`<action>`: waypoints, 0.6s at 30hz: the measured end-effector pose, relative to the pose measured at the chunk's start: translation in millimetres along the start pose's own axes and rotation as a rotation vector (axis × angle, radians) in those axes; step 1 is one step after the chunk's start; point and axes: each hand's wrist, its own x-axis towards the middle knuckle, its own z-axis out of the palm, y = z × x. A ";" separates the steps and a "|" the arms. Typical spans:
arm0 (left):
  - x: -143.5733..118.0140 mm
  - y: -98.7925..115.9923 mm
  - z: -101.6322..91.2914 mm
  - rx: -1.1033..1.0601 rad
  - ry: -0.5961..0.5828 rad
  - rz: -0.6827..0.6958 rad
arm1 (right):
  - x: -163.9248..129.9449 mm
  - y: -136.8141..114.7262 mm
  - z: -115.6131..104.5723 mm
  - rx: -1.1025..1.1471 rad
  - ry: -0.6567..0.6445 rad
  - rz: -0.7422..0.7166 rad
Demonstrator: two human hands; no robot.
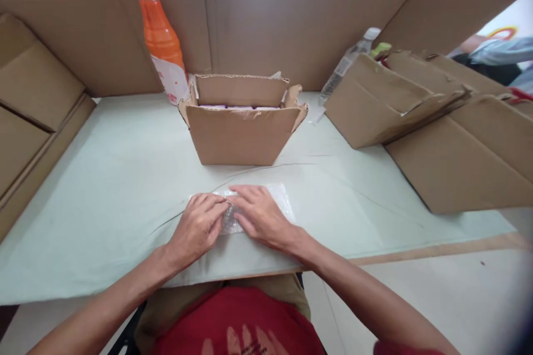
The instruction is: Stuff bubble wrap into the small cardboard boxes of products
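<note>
A small clear bubble-wrap pouch (280, 198) lies flat on the pale green table cover (112, 177), near the front edge. My left hand (199, 226) rests on its left end, with the fingers curled onto the plastic. My right hand (260, 215) lies palm down across its middle and presses it to the table. The fingertips of both hands meet over the pouch, and most of it is hidden under them. Behind the hands stands an open cardboard box (241, 134) with pale flat items inside.
An orange drink bottle (160, 39) stands at the back left of the box, a clear water bottle (347, 64) at the back right. Folded cardboard boxes (437, 122) are stacked on the right and cardboard (33, 100) on the left. Another person's arm (499, 50) shows far right.
</note>
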 end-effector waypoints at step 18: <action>-19.3 -38.3 -11.6 0.144 -0.029 -0.373 | -58.1 51.0 -8.0 -0.122 0.179 0.529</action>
